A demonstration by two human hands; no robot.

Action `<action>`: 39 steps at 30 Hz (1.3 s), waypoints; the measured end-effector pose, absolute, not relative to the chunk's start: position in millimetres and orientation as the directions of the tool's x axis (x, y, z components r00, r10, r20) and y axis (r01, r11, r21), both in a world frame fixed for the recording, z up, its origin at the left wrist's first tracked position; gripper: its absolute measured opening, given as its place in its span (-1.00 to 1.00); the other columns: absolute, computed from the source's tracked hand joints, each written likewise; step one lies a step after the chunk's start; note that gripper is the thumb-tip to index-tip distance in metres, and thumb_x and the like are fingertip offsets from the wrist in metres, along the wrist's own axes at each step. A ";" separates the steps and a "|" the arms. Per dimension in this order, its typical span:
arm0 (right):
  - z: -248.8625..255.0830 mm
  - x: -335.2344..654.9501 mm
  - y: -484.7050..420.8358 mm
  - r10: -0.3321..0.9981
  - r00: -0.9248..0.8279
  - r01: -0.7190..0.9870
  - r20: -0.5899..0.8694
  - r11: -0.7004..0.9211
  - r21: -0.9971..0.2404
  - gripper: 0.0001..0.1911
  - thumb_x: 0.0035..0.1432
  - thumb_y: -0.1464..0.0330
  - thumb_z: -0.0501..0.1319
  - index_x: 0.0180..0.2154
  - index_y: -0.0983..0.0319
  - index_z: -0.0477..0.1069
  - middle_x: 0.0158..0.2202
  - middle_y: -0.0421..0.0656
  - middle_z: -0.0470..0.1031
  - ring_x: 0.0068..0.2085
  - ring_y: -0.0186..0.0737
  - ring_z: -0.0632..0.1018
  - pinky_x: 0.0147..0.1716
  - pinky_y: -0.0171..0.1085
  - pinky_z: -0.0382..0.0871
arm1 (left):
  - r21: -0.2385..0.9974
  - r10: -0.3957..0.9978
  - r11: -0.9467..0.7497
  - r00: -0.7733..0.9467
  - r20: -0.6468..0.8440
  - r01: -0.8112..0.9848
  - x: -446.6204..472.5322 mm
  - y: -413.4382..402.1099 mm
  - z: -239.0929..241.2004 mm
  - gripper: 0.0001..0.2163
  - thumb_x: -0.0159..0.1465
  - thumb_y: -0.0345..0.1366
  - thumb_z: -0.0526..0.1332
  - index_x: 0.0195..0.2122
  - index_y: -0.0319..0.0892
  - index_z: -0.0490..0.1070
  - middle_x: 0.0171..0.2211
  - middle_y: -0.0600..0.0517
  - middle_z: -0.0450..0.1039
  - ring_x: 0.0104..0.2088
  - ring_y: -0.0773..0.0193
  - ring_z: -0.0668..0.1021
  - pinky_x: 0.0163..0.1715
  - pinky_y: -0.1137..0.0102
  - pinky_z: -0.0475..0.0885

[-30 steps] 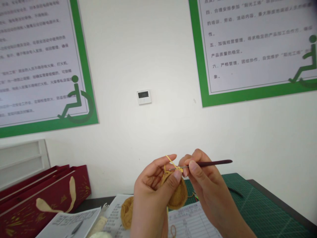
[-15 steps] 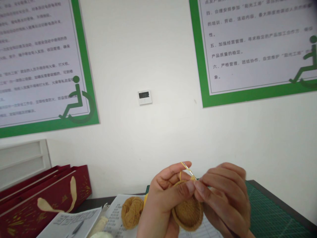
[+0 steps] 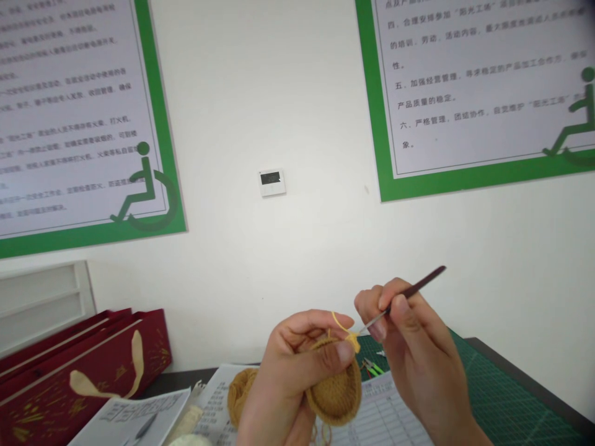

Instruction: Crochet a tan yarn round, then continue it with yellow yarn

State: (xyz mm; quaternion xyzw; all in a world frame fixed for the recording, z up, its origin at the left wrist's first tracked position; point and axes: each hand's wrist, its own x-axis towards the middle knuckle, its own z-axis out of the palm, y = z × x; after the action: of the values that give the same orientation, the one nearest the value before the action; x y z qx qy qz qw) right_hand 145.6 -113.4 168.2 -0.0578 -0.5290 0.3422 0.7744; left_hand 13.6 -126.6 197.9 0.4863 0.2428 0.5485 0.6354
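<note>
My left hand (image 3: pixel 297 371) pinches a round brown crocheted piece (image 3: pixel 335 389) by its upper edge, thumb in front. Small yellow stitches (image 3: pixel 354 342) stand at that edge beside the thumb tip, and a strand of yellow yarn (image 3: pixel 341 322) runs over my raised index finger. In my right hand (image 3: pixel 413 347) is a crochet hook (image 3: pixel 421 288) with a dark handle, gripped between thumb and fingers. Its thin metal shaft slants down to the left, with the tip at the yellow stitches. A ball of brown yarn (image 3: pixel 239 393) lies behind my left hand, partly hidden by it.
A green cutting mat (image 3: pixel 502 384) covers the table's right side. Printed sheets (image 3: pixel 381 409) lie under my hands, with small green-handled tools (image 3: pixel 372 368) behind. On the left are red gift bags (image 3: pixel 116 371), a notebook (image 3: pixel 125 418) and a pen (image 3: pixel 142 428). The wall rises close behind.
My right hand has turned and opened away from the work, bringing the hook's dark handle into view. My left hand and the crocheted piece have shifted slightly left and now cover more of the yarn ball.
</note>
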 end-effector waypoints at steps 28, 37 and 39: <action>169.8 151.0 -102.4 0.408 0.194 -0.182 0.892 0.909 -0.376 -0.88 0.29 0.30 0.11 -0.28 0.19 0.36 -0.38 -0.15 0.53 -0.31 -0.22 0.55 -0.29 -0.20 0.45 | 0.840 0.901 -0.396 0.021 0.434 -0.372 19.4 -128.8 198.8 -0.71 -0.04 -0.41 0.43 -0.23 -0.21 0.59 -0.41 -0.04 0.53 -0.39 0.28 0.54 -0.39 0.46 0.42; 172.4 160.5 -109.3 0.254 0.123 0.001 0.959 0.967 -0.256 -0.90 0.31 0.37 0.06 -0.24 0.18 0.34 -0.35 -0.12 0.54 -0.28 -0.15 0.57 -0.28 -0.12 0.44 | 0.840 0.905 -0.387 0.019 0.426 -0.380 19.2 -129.4 199.8 -0.72 -0.05 -0.41 0.44 -0.25 -0.22 0.60 -0.45 -0.04 0.53 -0.41 0.27 0.53 -0.40 0.43 0.42; 171.7 163.7 -109.6 0.201 0.096 0.067 0.975 0.976 -0.208 -0.90 0.30 0.39 0.07 -0.23 0.17 0.35 -0.34 -0.12 0.55 -0.27 -0.14 0.58 -0.26 -0.08 0.44 | 0.838 0.904 -0.391 0.014 0.428 -0.381 19.3 -129.1 199.9 -0.72 -0.06 -0.39 0.45 -0.27 -0.22 0.60 -0.45 -0.05 0.54 -0.40 0.26 0.53 -0.38 0.41 0.43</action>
State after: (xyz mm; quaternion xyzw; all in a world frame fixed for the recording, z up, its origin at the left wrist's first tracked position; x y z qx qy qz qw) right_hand 163.7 -109.6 171.7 -0.0999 -0.6706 0.0456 0.7336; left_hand 19.3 -129.1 199.9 0.5162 0.2531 0.6549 0.4905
